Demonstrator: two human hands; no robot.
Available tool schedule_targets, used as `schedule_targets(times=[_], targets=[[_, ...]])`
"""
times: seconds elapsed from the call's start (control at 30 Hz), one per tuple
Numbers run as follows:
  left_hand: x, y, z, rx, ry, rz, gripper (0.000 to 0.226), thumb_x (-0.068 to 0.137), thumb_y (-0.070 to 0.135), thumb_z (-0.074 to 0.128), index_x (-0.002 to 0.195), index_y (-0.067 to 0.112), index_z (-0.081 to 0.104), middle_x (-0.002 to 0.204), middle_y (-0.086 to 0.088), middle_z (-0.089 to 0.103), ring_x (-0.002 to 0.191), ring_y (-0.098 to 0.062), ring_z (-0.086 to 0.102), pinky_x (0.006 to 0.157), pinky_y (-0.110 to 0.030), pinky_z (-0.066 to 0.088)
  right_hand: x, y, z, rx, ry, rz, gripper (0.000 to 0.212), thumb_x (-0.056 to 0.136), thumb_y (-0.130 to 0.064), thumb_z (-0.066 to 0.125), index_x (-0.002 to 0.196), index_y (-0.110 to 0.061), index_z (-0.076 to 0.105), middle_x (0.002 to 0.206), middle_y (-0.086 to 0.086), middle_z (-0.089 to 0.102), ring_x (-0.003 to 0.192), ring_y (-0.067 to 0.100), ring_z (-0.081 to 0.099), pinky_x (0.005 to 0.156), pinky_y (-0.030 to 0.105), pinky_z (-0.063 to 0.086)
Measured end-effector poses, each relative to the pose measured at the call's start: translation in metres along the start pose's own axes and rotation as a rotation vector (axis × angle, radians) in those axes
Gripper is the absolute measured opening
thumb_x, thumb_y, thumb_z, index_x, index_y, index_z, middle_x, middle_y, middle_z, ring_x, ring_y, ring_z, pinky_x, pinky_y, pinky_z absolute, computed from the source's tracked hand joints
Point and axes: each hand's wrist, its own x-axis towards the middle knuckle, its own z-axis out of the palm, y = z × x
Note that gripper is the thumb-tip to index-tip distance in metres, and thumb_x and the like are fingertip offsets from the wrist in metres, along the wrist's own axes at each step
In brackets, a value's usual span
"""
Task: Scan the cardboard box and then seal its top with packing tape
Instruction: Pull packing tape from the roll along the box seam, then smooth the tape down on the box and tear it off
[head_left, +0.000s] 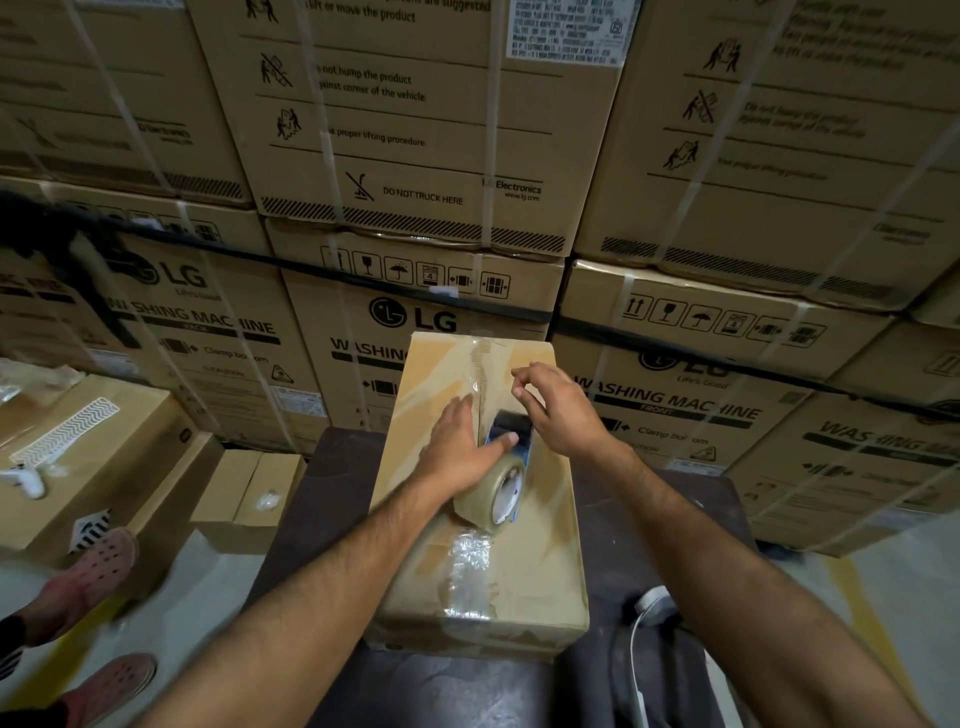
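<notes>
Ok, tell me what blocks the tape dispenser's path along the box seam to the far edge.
The left hand lies flat on the cardboard box by the seam, just ahead of the tape dispenser. Beyond it, the seam looks clear.

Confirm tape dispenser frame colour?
Blue frame on the tape dispenser, clear tape roll; head view.

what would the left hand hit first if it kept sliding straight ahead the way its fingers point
Probably nothing solid. The left hand lies flat on the cardboard box, pointing along the taped seam. Ahead is only bare box top to the far edge, then the stacked washing machine cartons, though depth is unclear.
</notes>
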Motion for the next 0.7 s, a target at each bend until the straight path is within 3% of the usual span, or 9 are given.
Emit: schedule_targets(times=[0.1,0.17,0.27,0.33,0.4,0.53,0.63,0.7], targets=[[-0.02,-0.005,0.012,0.186,0.041,-0.033,0.119,0.078,0.097,0.045,0.167,0.038,-0.008,0.179,0.003,-0.013,0.165,-0.022,-0.009,0.128,-0.063,0.007,0.005,0.008,0.005,-0.023,-0.014,0.039,0.014,0.11,-0.032,0.051,0.112,-0.024,0.062,0.148,0.0,0.062,0.154,0.023,0.038,0.122,0.052,0.03],[-0.034,-0.009,0.023,0.282,0.038,0.003,0.124,0.067,0.107,0.035,0.161,0.048,-0.021,0.177,0.003,-0.02,0.163,-0.02,-0.011,0.126,-0.067,0.005,0.008,0.012,0.01,-0.037,-0.031,0.05,0.014,0.111,-0.032,0.05,0.113,-0.025,0.062,0.153,-0.002,0.058,0.157,0.022,0.032,0.124,0.052,0.024],[-0.046,-0.012,0.038,0.423,0.033,0.073,0.107,0.087,0.084,0.049,0.155,0.054,-0.028,0.178,-0.009,-0.013,0.164,-0.031,0.004,0.124,-0.071,0.01,0.01,0.014,0.019,-0.067,-0.071,0.063,0.016,0.111,-0.033,0.05,0.115,-0.025,0.063,0.157,-0.002,0.054,0.159,0.02,0.029,0.126,0.051,0.022],[-0.048,-0.008,0.041,0.456,0.048,0.063,0.097,0.098,0.061,0.051,0.16,0.047,-0.023,0.177,-0.02,-0.002,0.159,-0.041,0.027,0.124,-0.071,0.02,0.011,0.013,0.024,-0.038,-0.068,0.072,0.015,0.111,-0.032,0.05,0.114,-0.025,0.063,0.157,-0.002,0.054,0.159,0.02,0.028,0.126,0.051,0.023],[-0.051,0.0,0.041,0.497,0.053,0.033,0.093,0.101,0.055,0.049,0.163,0.035,-0.017,0.175,-0.027,0.005,0.151,-0.043,0.042,0.123,-0.07,0.027,0.011,0.012,0.027,-0.003,-0.055,0.075,0.015,0.111,-0.031,0.051,0.114,-0.024,0.063,0.157,0.0,0.055,0.159,0.021,0.029,0.125,0.05,0.025],[-0.066,0.017,0.048,0.64,0.075,-0.038,0.096,0.098,0.057,0.046,0.167,0.017,-0.009,0.17,-0.037,0.01,0.157,-0.051,0.024,0.118,-0.082,0.016,0.011,0.014,0.03,0.018,-0.074,0.053,0.016,0.11,-0.031,0.052,0.116,-0.022,0.064,0.158,0.001,0.054,0.159,0.022,0.03,0.125,0.05,0.026],[-0.077,0.028,0.053,0.68,0.052,-0.121,0.1,0.095,0.06,0.045,0.167,0.015,-0.006,0.17,-0.039,0.006,0.16,-0.054,0.008,0.112,-0.089,-0.003,0.006,0.015,0.038,0.03,-0.115,0.027,0.017,0.11,-0.031,0.053,0.117,-0.022,0.065,0.157,0.0,0.055,0.158,0.022,0.031,0.126,0.05,0.027],[-0.079,0.029,0.054,0.666,0.051,-0.135,0.1,0.094,0.062,0.043,0.167,0.016,-0.008,0.171,-0.038,0.0,0.161,-0.053,-0.002,0.111,-0.089,-0.007,0.002,0.016,0.043,0.032,-0.131,0.018,0.017,0.11,-0.031,0.053,0.118,-0.022,0.065,0.155,-0.002,0.056,0.157,0.023,0.033,0.125,0.052,0.028]])
